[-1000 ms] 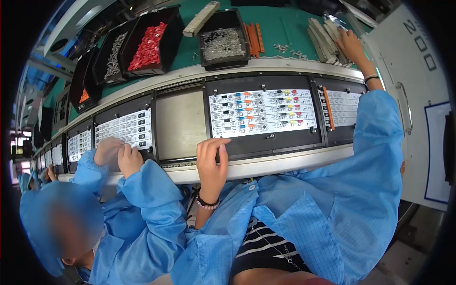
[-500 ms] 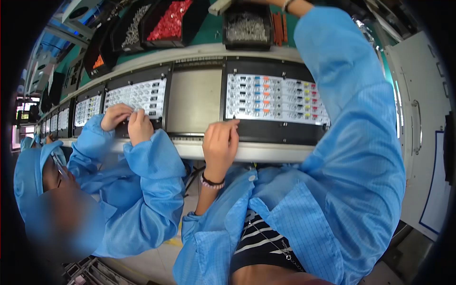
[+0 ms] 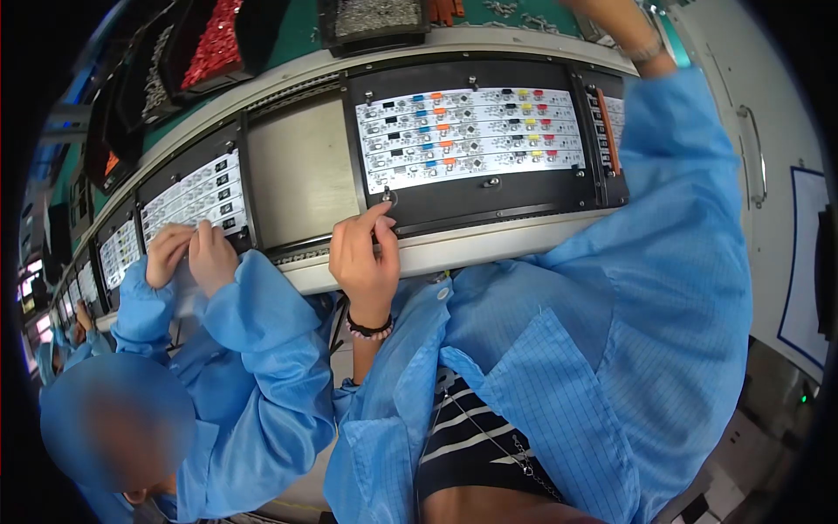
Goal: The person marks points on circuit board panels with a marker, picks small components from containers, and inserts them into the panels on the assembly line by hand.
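Observation:
A black fixture [image 3: 436,196] holds a white panel of circuit boards [image 3: 471,131] with blue, orange, yellow and red parts. At its lower left corner, the extended index finger of my left hand [image 3: 365,258] is at a small metal clamp [image 3: 387,197]. The thumb is apart from that finger, and I see nothing held in this hand. Reaching over the line's back rail, my right hand [image 3: 611,19] is cut off by the top edge. Its fingers are out of view, so what it touches is hidden.
At the left, a co-worker's two hands [image 3: 188,253] work at another board fixture [image 3: 196,188]. Behind the rail stand bins of red parts [image 3: 214,48] and silver parts [image 3: 377,16]. An orange strip [image 3: 608,131] lies on the right fixture. A white cabinet [image 3: 742,175] stands at the right.
The camera view has shifted about. My left index finger has reached the fixture's lower left clamp. My right hand, earlier at the grey strips at the back right, is now mostly beyond the top edge.

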`<state>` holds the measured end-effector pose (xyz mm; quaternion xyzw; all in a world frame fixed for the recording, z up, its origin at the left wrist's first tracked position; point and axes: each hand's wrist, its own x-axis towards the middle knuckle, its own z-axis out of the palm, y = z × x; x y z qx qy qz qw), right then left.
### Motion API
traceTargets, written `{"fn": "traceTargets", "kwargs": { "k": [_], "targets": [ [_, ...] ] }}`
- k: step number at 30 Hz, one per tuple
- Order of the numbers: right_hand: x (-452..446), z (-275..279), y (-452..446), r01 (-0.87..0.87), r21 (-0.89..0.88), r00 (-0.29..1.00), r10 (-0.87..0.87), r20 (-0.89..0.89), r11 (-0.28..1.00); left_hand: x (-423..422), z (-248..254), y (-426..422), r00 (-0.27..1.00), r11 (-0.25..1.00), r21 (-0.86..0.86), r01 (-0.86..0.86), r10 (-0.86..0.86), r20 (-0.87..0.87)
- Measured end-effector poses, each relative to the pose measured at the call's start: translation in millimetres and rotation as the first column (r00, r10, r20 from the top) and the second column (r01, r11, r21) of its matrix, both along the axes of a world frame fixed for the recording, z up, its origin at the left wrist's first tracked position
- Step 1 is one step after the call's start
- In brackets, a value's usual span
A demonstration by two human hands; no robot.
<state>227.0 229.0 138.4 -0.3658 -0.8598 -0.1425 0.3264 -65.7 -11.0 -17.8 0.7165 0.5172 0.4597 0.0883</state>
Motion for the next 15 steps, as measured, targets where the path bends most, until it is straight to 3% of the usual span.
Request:
{"fn": "traceTargets", "kwargs": {
  "k": [2, 4, 5, 8, 9, 12, 15],
  "targets": [
    [14.5, -11.6, -52.8, -0.035, -0.438, 0.970, -0.075, -0.232, 0.898, -1.1, 1.4, 0.4, 1.000, 1.000, -0.018, 0.024, -0.024, -0.004],
    [21.3, -26.6, -104.1, -0.122, -0.751, 0.853, -0.318, -0.413, 0.648, -2.4, 1.7, 0.8, 0.999, 0.999, -0.035, 0.039, -0.040, -0.011],
    [28.9, -42.1, -120.5, -0.215, -0.794, 0.769, -0.403, -0.496, 0.568, -3.2, 1.8, 1.5, 0.999, 0.998, -0.046, 0.051, -0.051, -0.001],
    [44.5, -91.3, -151.6, -0.238, -0.729, 0.653, -0.450, -0.610, 0.642, -5.1, 2.3, 1.7, 0.997, 0.994, -0.075, 0.083, -0.082, 0.016],
    [50.0, -98.3, -160.5, -0.176, -0.783, 0.657, -0.522, -0.545, 0.597, -5.4, 3.0, 2.5, 0.996, 0.993, -0.075, 0.092, -0.091, 0.017],
    [50.6, -120.2, -167.0, -0.135, -0.747, 0.644, -0.516, -0.566, 0.651, -7.1, 2.4, 3.5, 0.994, 0.990, -0.082, 0.111, -0.110, 0.017],
    [40.9, -116.6, -176.9, 0.239, -0.818, 0.739, -0.645, -0.197, 0.524, -9.1, 2.6, 2.9, 0.995, 0.989, -0.108, 0.104, -0.102, 0.021]
  ]
}}
